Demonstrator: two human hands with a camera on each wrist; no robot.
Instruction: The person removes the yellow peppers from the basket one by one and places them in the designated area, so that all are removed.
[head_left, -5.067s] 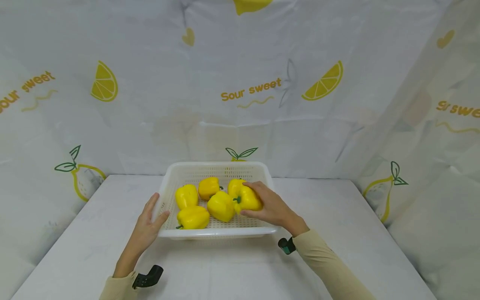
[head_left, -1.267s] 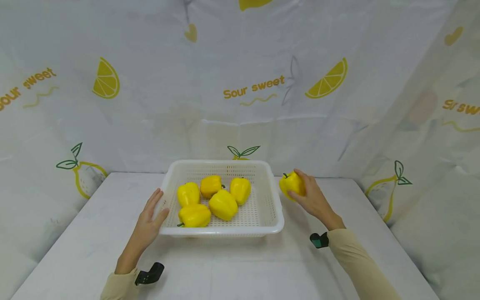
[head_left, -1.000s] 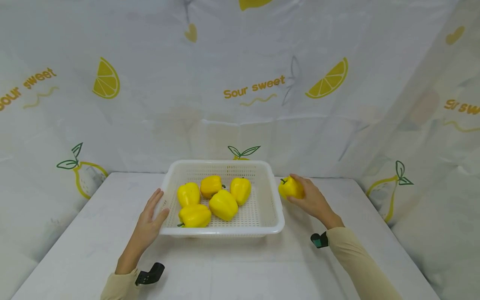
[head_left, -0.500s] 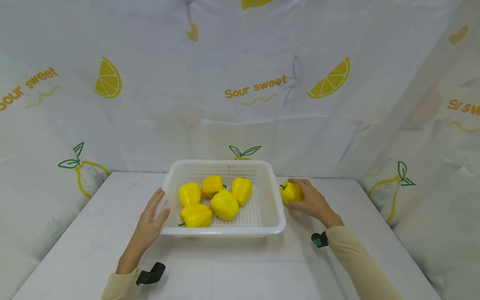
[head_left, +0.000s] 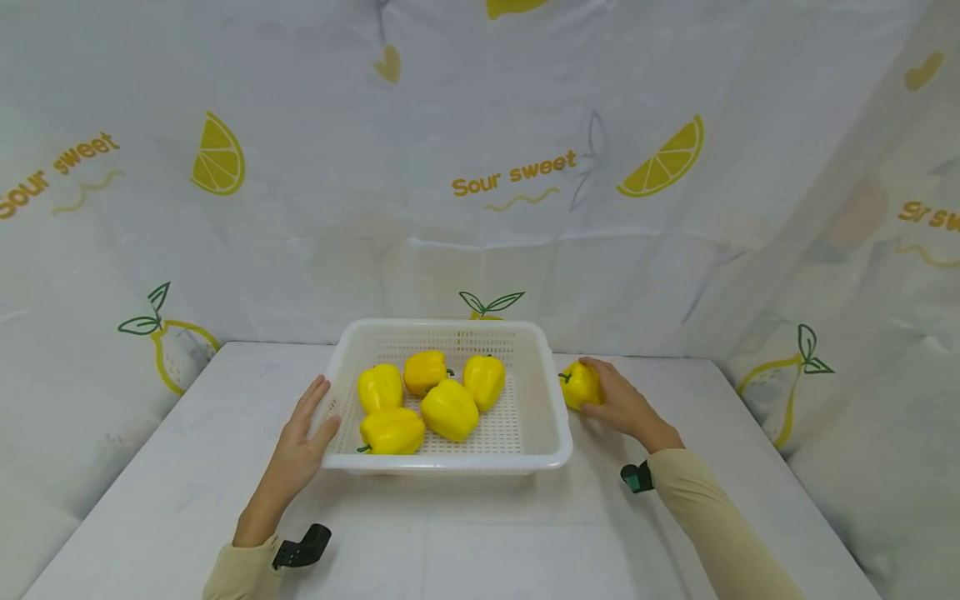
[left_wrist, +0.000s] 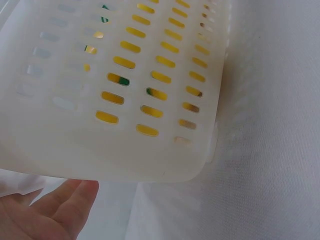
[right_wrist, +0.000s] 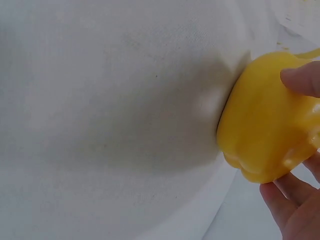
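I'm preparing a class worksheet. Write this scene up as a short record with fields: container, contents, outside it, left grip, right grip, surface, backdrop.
Container: white basket with slotted sides
Contents: five yellow peppers
Outside it: one yellow pepper, right of the basket, green stem toward it
Left grip: rests against the basket's left side, fingers straight
Right grip: holds the outside pepper
Surface: white table
Backdrop: pale cloth with lemon prints and "Sour sweet" lettering
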